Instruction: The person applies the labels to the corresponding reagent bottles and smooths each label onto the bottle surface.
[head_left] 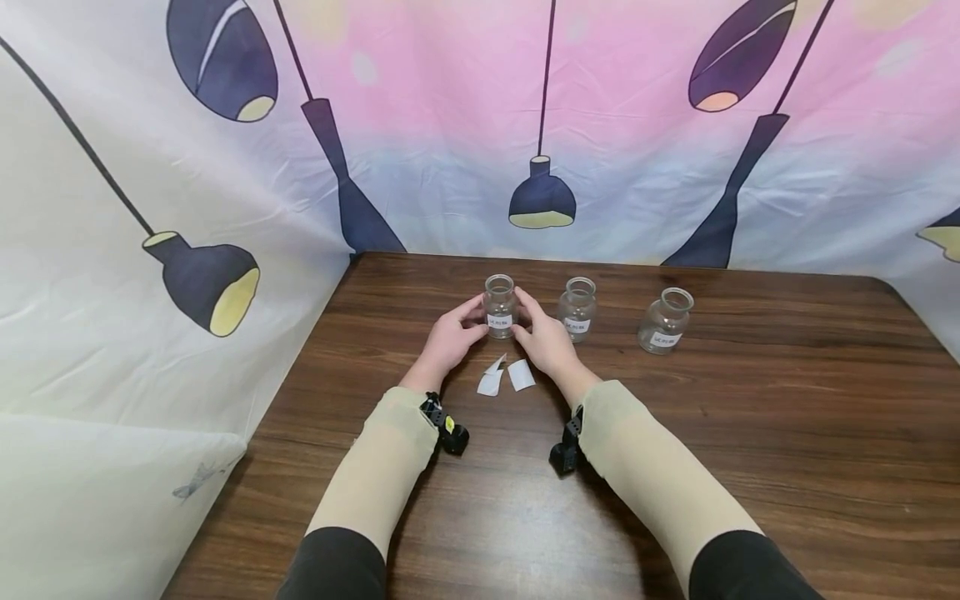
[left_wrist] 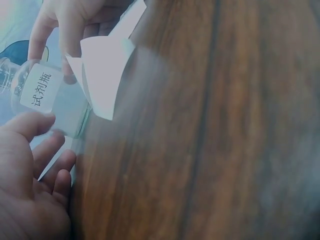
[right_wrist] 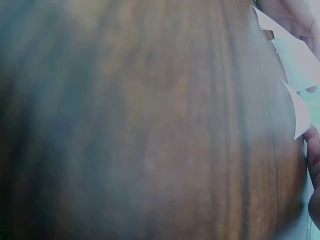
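Observation:
A small clear glass reagent bottle (head_left: 500, 305) with a white printed label stands upright on the table, its mouth without a lid. My left hand (head_left: 448, 337) holds it from the left, thumb at the front near the label (left_wrist: 38, 88). From the other side my right hand (head_left: 546, 340) holds the same bottle, thumb and forefinger against the glass. Just in front of it lie torn white paper pieces (head_left: 521, 375), some with curled edges, also visible in the left wrist view. The right wrist view catches only paper (right_wrist: 298, 62) and parts of fingers at its right edge.
Two more labelled glass bottles stand to the right: one (head_left: 578, 310) close beside my right hand, the other (head_left: 666, 322) farther off. Behind the brown wooden table (head_left: 787, 417) hangs a curtain (head_left: 450, 183) printed with lamps.

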